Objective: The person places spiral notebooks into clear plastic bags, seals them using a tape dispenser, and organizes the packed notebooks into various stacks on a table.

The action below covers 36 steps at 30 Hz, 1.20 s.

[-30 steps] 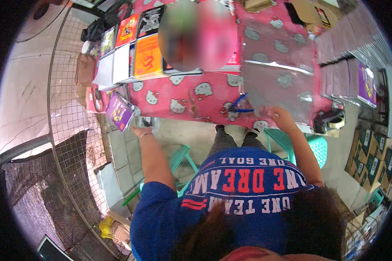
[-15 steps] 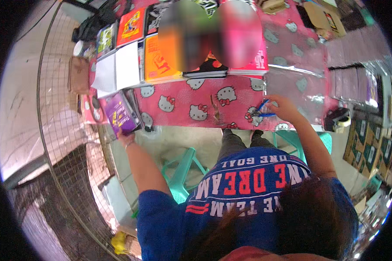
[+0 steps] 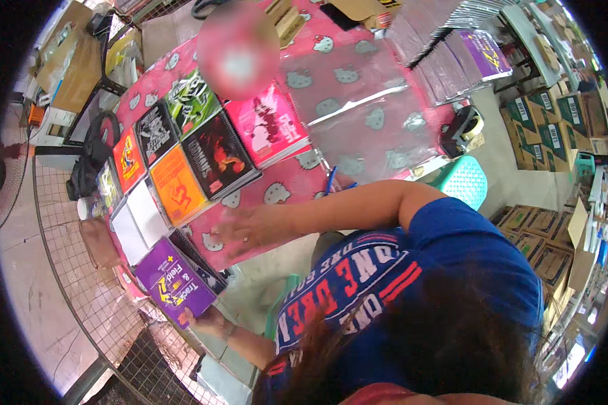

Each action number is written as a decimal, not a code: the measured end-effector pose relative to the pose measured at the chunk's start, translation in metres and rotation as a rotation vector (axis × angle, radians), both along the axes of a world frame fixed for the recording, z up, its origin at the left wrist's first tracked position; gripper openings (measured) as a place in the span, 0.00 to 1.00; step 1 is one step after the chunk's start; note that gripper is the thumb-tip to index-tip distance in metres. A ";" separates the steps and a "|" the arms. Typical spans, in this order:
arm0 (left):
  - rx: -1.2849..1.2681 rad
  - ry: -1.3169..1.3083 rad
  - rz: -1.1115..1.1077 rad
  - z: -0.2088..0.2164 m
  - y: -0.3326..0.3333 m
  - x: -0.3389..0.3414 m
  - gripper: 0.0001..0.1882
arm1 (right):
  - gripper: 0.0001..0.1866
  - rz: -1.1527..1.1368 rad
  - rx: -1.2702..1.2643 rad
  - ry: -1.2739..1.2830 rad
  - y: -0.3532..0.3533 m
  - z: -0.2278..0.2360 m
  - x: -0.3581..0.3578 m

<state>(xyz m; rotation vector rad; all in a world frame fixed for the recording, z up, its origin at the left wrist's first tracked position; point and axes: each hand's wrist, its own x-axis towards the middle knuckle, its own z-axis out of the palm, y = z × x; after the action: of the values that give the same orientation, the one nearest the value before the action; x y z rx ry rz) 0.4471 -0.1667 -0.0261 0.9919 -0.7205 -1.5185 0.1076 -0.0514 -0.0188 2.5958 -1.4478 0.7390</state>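
My left hand (image 3: 211, 322) grips the lower edge of a purple notebook (image 3: 172, 280) at the table's left end. Under and beside it lies a dark spiral notebook (image 3: 194, 253), partly covered. My right hand (image 3: 253, 226) reaches leftward over the pink patterned table cover (image 3: 300, 172); it looks empty, its fingers spread and somewhat blurred. Blue-handled scissors (image 3: 331, 181) lie beyond my right forearm, partly hidden by it. Past my right hand are notebooks with an orange cover (image 3: 178, 187), a black cover (image 3: 219, 155) and a pink cover (image 3: 267, 128).
White-topped notebooks (image 3: 138, 219) lie near the left edge. Clear plastic sheets (image 3: 358, 125) cover the table's right part, with stacked wrapped notebooks (image 3: 446, 61) beyond. A tape dispenser (image 3: 463, 131) sits at the right edge, above a green stool (image 3: 463, 182). Wire mesh (image 3: 67, 260) stands at left.
My right hand has left the scissors and swept left across the table toward the purple notebook. My left hand still grips that notebook. The view has turned.
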 end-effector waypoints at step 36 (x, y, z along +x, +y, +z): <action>0.317 0.412 -1.012 -0.096 0.121 -0.481 0.30 | 0.35 -0.573 0.237 -0.885 0.160 0.002 -0.380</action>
<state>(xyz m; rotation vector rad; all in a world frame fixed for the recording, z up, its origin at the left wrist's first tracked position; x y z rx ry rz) -0.0341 -0.0460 -0.1222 0.4763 -0.7238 -2.6838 -0.2725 0.1083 -0.0165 1.8021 -2.4491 1.8005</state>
